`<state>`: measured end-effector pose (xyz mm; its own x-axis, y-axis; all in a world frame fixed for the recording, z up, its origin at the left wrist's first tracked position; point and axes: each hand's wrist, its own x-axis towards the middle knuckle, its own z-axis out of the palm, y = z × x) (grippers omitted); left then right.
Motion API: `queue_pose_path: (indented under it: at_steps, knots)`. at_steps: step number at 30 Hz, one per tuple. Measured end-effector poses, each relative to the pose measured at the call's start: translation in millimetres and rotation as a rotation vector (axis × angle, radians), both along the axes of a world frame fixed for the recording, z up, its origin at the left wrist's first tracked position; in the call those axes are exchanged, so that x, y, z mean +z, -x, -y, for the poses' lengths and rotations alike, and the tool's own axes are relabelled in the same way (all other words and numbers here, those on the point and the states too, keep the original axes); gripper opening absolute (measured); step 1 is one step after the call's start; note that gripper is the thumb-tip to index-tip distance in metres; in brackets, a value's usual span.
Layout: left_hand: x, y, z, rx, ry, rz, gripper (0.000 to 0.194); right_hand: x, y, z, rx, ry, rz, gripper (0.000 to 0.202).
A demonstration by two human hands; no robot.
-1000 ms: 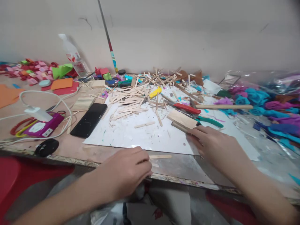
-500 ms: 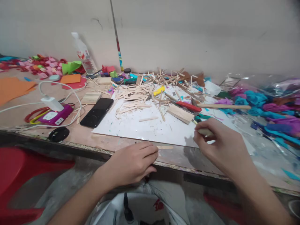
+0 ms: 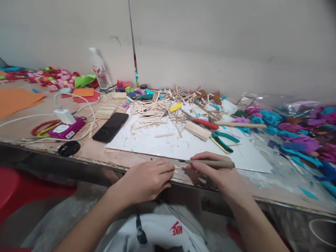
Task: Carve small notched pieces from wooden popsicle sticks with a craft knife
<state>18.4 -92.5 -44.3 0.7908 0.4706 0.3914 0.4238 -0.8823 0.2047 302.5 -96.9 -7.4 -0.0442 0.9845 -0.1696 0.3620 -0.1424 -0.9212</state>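
Observation:
My left hand [image 3: 151, 178] rests at the table's front edge, fingers closed on one end of a flat wooden craft stick [image 3: 181, 167]. The stick's other part juts out to the right, lying along the edge. In my right hand [image 3: 220, 176] is a slim tool with a wooden handle [image 3: 217, 163] and a thin dark tip; its exact kind does not show. Its tip points left, just above the stick and close to my left fingertips. Beyond it, green-handled pliers [image 3: 223, 140] and a flat wooden block [image 3: 197, 131] lie on a white sheet [image 3: 157, 145].
Loose craft sticks [image 3: 149, 112] form a heap behind, with a yellow-handled tool [image 3: 175, 107] and a red-handled tool [image 3: 206, 123]. A black phone [image 3: 110, 127], a purple power adapter [image 3: 67, 128] and a bottle [image 3: 99, 70] stand left. Crumpled coloured paper [image 3: 301, 136] covers the right.
My right hand has moved left, from beside the pliers to near my left hand, and the tool now points at the stick. My left hand stays nearly in place.

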Motion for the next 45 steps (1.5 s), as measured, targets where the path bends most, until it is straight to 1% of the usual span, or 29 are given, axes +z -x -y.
queue_pose_path:
  at_steps: [2,4,7,9,15,18,23,25,29,31,35,39,42,45]
  knots:
    - [-0.6,0,0,0.01,-0.019,0.007,0.023,-2.6,2,-2,0.019,0.079,-0.02,0.034]
    - [-1.1,0,1,0.019,-0.041,0.018,0.021,-6.3,3,-4,0.015,0.113,-0.029,0.035]
    - [-1.6,-1,2,0.027,-0.058,0.035,0.022,-11.1,0,-6,-0.016,0.088,-0.018,0.055]
    - [-1.7,-2,2,0.024,-0.06,0.048,0.022,-12.2,-4,-6,-0.041,0.066,0.005,0.061]
    - [-3.2,-3,2,0.02,-0.062,0.07,0.021,-7.2,-8,1,-0.105,0.043,0.103,0.054]
    - [-3.1,-4,2,0.021,-0.067,0.061,0.021,-4.9,-4,2,-0.129,-0.014,0.144,0.045]
    - [-0.6,-6,2,0.035,-0.042,0.021,0.016,-4.9,-2,1,-0.088,-0.091,0.199,0.037]
    - [-0.5,-7,2,0.042,-0.036,0.013,0.013,-5.0,-3,5,-0.097,-0.152,0.243,0.033]
    - [-1.7,-8,3,0.057,-0.064,0.012,0.02,-3.4,4,20,-0.166,-0.309,0.344,0.017]
    - [-2.1,-7,4,0.058,-0.082,0.014,0.024,-3.3,10,25,-0.167,-0.367,0.369,0.013]
    - [-3.0,-5,4,0.032,-0.106,0.016,0.021,-8.2,16,31,-0.092,-0.436,0.4,0.011]
    - [-4.6,-5,3,0.022,-0.111,0.0,0.017,-14.2,16,37,-0.069,-0.457,0.42,0.012]
    - [-4.3,-4,3,0.019,-0.108,-0.026,0.014,-13.7,19,42,-0.046,-0.484,0.445,0.016]
    - [-3.3,-3,2,0.004,-0.104,-0.046,0.012,-10.4,24,42,-0.012,-0.542,0.492,0.015]
